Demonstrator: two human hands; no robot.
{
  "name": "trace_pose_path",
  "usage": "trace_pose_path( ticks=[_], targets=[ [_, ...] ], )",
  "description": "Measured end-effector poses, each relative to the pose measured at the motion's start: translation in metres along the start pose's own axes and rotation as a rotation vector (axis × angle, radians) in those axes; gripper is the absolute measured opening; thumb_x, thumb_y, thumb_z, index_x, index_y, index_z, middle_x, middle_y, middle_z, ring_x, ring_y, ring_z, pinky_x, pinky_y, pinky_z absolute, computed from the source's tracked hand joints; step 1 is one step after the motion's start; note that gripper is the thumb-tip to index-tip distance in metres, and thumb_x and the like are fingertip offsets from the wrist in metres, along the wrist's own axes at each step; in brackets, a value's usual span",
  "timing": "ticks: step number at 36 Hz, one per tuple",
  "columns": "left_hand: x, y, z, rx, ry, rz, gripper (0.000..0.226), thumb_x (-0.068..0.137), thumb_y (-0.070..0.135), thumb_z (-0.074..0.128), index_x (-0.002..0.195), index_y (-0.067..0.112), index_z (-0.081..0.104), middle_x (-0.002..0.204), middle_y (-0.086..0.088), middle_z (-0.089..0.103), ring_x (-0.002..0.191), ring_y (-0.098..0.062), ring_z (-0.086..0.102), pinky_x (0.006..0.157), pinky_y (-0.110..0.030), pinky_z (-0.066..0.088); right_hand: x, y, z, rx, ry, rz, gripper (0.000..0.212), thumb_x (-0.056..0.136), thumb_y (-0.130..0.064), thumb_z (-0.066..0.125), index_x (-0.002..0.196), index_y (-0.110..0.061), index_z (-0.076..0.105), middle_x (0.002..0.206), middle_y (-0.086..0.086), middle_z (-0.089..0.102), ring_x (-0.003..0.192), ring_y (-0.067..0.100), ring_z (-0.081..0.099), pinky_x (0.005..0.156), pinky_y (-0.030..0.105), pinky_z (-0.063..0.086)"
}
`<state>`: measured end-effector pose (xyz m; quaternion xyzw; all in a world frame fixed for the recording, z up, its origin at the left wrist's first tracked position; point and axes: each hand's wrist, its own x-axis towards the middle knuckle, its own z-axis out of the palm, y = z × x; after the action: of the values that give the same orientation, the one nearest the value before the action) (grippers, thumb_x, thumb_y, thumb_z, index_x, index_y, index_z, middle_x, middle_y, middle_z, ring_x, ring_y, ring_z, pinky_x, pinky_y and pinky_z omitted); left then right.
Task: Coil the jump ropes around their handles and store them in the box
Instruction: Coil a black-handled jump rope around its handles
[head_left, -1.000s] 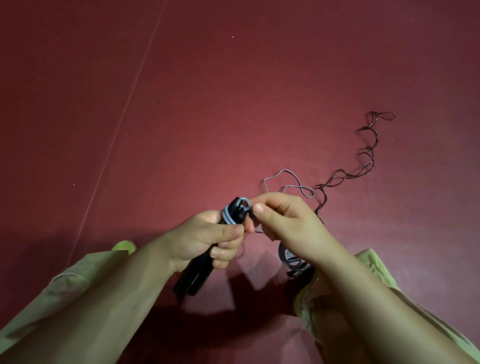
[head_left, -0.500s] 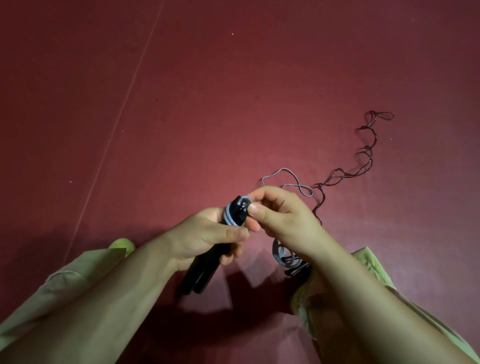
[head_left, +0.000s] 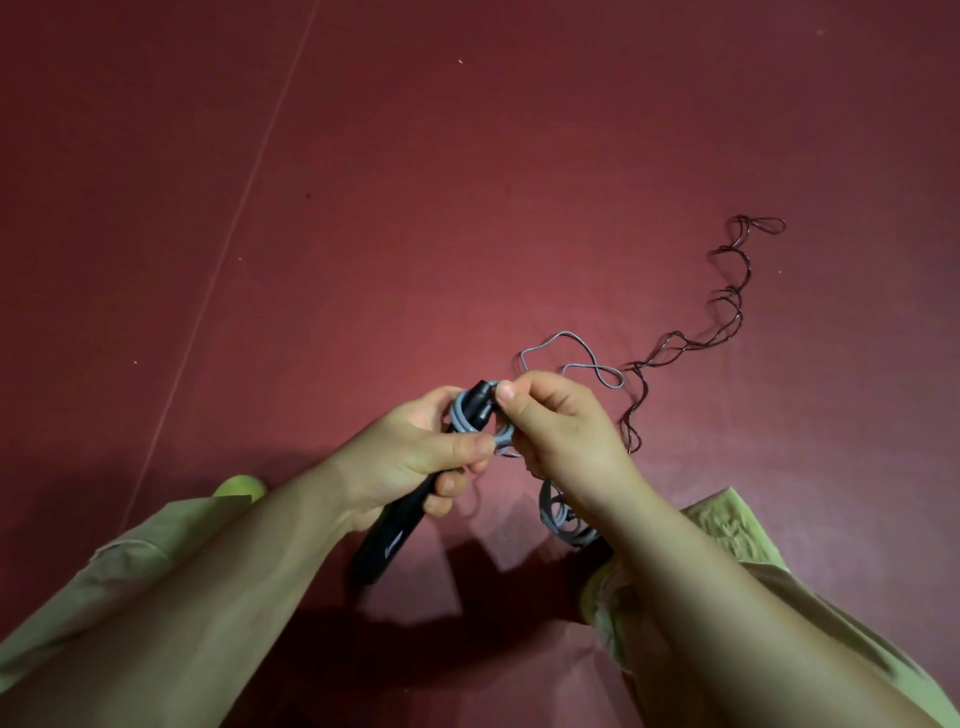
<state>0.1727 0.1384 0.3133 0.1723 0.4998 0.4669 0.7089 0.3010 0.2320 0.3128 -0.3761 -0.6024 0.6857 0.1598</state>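
Observation:
My left hand (head_left: 415, 457) grips a pair of black jump-rope handles (head_left: 387, 540) held together, their tops pointing up and to the right. A grey rope (head_left: 460, 415) is wound a few turns around the handles' upper end. My right hand (head_left: 566, 431) pinches the grey rope right beside the handle tops. More grey rope (head_left: 576, 358) loops loosely on the floor beyond my right hand, and a small grey coil (head_left: 558, 517) shows under my right wrist. A dark, thin, kinked rope (head_left: 727, 306) trails across the floor to the upper right. No box is in view.
The floor is a dark red mat (head_left: 467, 182) with a thin pale seam line (head_left: 244, 197) running diagonally on the left. My green-clad knees (head_left: 727, 535) sit at the bottom left and right.
My right hand has carried the grey rope up and around the handle tops, adding to the winding. My left hand has raised the handles slightly and shifted its thumb onto the rope.

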Motion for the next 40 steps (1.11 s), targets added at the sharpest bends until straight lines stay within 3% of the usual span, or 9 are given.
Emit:
trace_pose_path(
  ticks=[7,11,16,19,22,25,29,34,40],
  targets=[
    [-0.004,0.005,-0.002,-0.024,-0.061,-0.008,0.048,0.069,0.016,0.065,0.112,0.014,0.046,0.062,0.000,0.056,0.040,-0.006,0.038,0.038,-0.017,0.032,0.000,-0.005,-0.006,0.022,-0.086,0.026,0.031,0.085,-0.035,0.054,0.070,-0.008,0.050,0.049,-0.001,0.034,0.039,0.005,0.027,0.039,0.015,0.022],
    [-0.005,0.008,-0.001,-0.069,-0.021,0.084,0.054,0.065,0.019,0.069,0.114,0.019,0.048,0.064,0.001,0.055,0.041,-0.006,0.038,0.039,-0.017,0.031,-0.002,-0.002,0.001,-0.114,-0.121,-0.043,0.036,0.086,-0.042,0.051,0.072,-0.009,0.059,0.065,0.016,0.053,0.045,0.004,0.035,0.045,0.015,0.028],
    [-0.004,0.008,0.001,-0.051,0.042,0.114,0.034,0.075,0.021,0.062,0.106,0.014,0.048,0.063,0.000,0.058,0.042,-0.008,0.043,0.038,-0.018,0.032,-0.002,0.003,0.005,-0.278,-0.046,-0.098,0.045,0.084,-0.053,0.052,0.070,-0.010,0.058,0.076,0.030,0.057,0.065,0.019,0.047,0.065,0.050,0.043],
    [-0.005,0.008,0.002,-0.023,0.080,0.121,0.036,0.077,0.023,0.071,0.106,0.012,0.051,0.069,-0.003,0.067,0.048,-0.012,0.055,0.040,-0.020,0.039,-0.004,0.000,0.005,-0.294,-0.006,-0.108,0.035,0.093,-0.036,0.055,0.064,-0.017,0.055,0.058,0.006,0.054,0.059,0.010,0.046,0.060,0.036,0.038],
    [-0.003,0.004,0.006,0.022,0.110,0.061,0.033,0.078,0.029,0.058,0.108,0.016,0.055,0.076,-0.003,0.072,0.061,-0.015,0.067,0.054,-0.024,0.053,-0.003,0.003,0.002,-0.369,0.091,-0.096,0.038,0.095,-0.029,0.058,0.070,-0.001,0.053,0.054,-0.010,0.045,0.050,0.000,0.040,0.053,0.024,0.033],
    [0.003,-0.009,0.013,0.105,0.202,0.020,0.011,0.095,0.029,0.050,0.100,0.027,0.060,0.068,0.004,0.070,0.064,-0.015,0.067,0.067,-0.032,0.051,0.000,0.006,-0.002,-0.480,0.177,-0.078,0.037,0.095,-0.028,0.057,0.069,-0.004,0.052,0.046,-0.011,0.040,0.045,0.004,0.036,0.047,0.020,0.027],
    [0.009,-0.015,0.024,0.093,0.327,0.078,0.019,0.099,0.034,0.044,0.102,0.019,0.055,0.058,0.001,0.054,0.043,-0.010,0.048,0.045,-0.024,0.036,0.001,0.007,0.002,-0.568,0.190,-0.027,0.044,0.097,-0.035,0.051,0.079,0.004,0.059,0.061,0.004,0.048,0.056,0.012,0.039,0.055,0.033,0.029],
    [0.013,-0.016,0.017,0.204,0.385,0.144,0.017,0.100,0.034,0.042,0.094,0.025,0.055,0.060,0.001,0.051,0.044,-0.012,0.044,0.042,-0.022,0.033,0.004,0.006,0.007,-0.648,0.175,-0.005,0.048,0.098,-0.040,0.047,0.071,-0.001,0.056,0.062,0.014,0.053,0.059,0.022,0.043,0.057,0.038,0.034],
    [0.010,-0.015,0.002,0.345,0.370,0.161,0.017,0.098,0.035,0.044,0.090,0.027,0.058,0.055,0.005,0.054,0.047,-0.016,0.044,0.044,-0.024,0.034,0.002,0.000,0.005,-0.639,0.066,0.029,0.047,0.100,-0.041,0.041,0.061,-0.017,0.052,0.052,-0.007,0.045,0.049,0.008,0.042,0.052,0.027,0.034]
  ],
)
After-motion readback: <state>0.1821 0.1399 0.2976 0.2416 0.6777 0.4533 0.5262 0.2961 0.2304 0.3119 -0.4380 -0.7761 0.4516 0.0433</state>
